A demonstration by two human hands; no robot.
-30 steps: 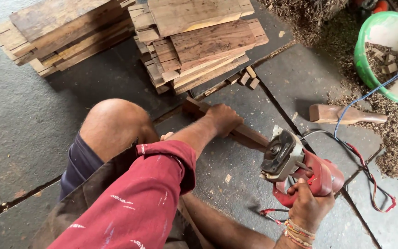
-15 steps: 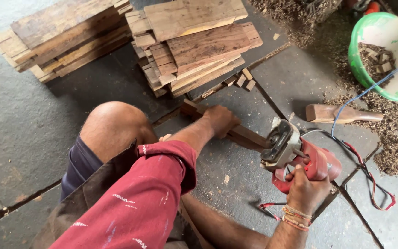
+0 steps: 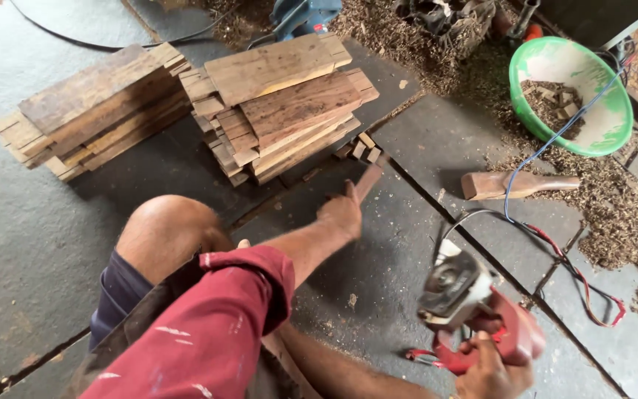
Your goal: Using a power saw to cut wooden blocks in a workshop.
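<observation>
Red angle grinder sits gripped in the right hand at the lower right, lifted clear of the floor. The left hand is closed around a narrow piece of wood, held out toward the stacked planks. Below lies a grey concrete floor split by dark seams, with a second plank pile at the left. Sawdust and shavings heap along the right side, around a green basin holding offcuts. A shaped wooden block lies near a blue cable.
</observation>
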